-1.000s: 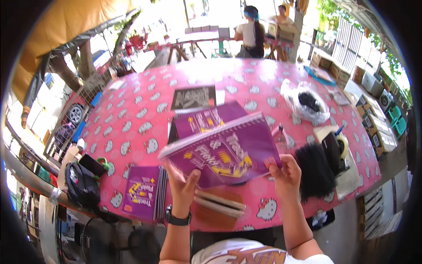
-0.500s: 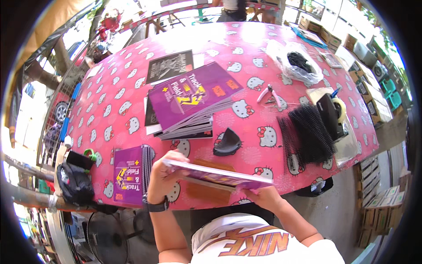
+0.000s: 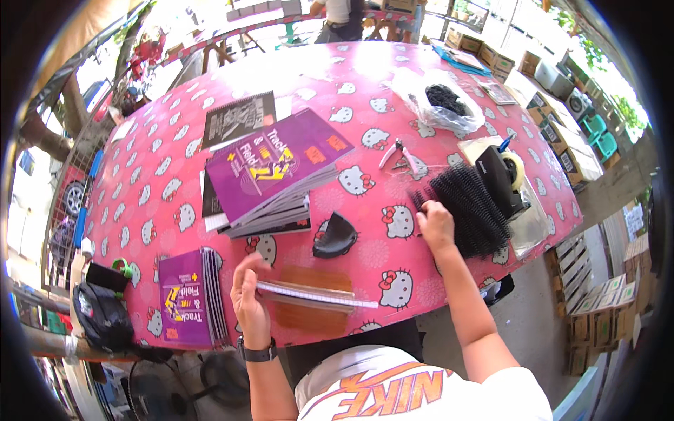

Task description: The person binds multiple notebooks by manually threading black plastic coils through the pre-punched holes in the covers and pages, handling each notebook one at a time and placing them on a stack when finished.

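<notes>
My left hand (image 3: 249,295) grips the left end of a thin stack of pages (image 3: 309,293), held flat just above a brown board (image 3: 312,316) at the table's near edge. My right hand (image 3: 435,224) reaches right and touches a pile of black comb binding spines (image 3: 467,207); its fingers rest on the pile's left side. A stack of purple-covered booklets (image 3: 270,172) lies in the middle of the pink patterned table (image 3: 161,189). A small black curved piece (image 3: 335,235) lies between the stack and my hands.
Bound purple booklets (image 3: 186,298) lie at the near left. A black tape dispenser (image 3: 498,179), pliers (image 3: 404,154) and a plastic bag of black spines (image 3: 439,102) sit right. A black pouch (image 3: 105,316) lies at the left edge. Cardboard boxes (image 3: 572,151) stand beyond the table.
The purple cover I held up with both hands is gone from them. My left hand keeps the page stack low, and my right hand has let go and reached to the black spines.
</notes>
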Tool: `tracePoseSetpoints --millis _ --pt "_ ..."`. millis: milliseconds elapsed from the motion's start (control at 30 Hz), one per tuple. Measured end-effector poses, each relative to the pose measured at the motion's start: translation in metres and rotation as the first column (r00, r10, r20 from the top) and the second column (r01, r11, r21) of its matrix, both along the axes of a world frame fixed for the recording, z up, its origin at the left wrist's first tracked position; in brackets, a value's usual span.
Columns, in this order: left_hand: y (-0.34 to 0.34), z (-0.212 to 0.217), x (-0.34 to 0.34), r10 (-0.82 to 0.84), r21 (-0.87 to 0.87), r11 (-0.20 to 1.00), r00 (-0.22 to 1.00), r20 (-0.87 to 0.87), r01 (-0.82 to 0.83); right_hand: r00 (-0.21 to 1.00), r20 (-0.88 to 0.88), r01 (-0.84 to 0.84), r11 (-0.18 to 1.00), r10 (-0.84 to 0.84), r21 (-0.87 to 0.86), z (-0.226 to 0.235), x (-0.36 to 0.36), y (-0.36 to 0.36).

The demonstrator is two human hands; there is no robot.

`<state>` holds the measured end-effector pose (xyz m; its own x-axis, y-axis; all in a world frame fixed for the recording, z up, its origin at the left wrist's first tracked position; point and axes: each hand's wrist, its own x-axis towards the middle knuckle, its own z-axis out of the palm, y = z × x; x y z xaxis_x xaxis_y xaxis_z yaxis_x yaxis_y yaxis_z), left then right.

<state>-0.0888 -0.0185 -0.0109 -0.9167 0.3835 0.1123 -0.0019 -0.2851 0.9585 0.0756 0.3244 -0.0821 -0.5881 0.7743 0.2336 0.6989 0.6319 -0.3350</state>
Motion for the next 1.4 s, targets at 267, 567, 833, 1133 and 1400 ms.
tracePoseSetpoints --millis 267,567,833,1133,1400 --pt "0.027 0.04 0.094 -0.377 -0.596 0.785 0.633 -0.676 -0.169 0.839 -0.542 -0.352 0.81 0.051 -0.469 0.084 0.028 -0.059" --pt "0.061 0.008 0.101 -0.428 -0.618 0.714 0.493 -0.758 -0.33 0.705 -0.477 -0.709 0.543 0.524 -0.451 0.126 0.053 -0.138" --pt "0.059 0.005 0.103 -0.415 -0.602 0.725 0.485 -0.77 -0.334 0.679 -0.524 -0.722 0.597 0.515 -0.349 0.114 0.051 -0.141" --pt "0.052 0.004 0.107 -0.404 -0.595 0.729 0.489 -0.773 -0.339 0.699 -0.456 -0.712 0.472 0.551 -0.52 0.127 0.051 -0.15" --pt "0.038 0.026 0.089 -0.501 -0.608 0.792 0.52 -0.692 -0.046 0.682 -0.423 -0.729 0.6 0.596 -0.329 0.13 0.047 -0.156"
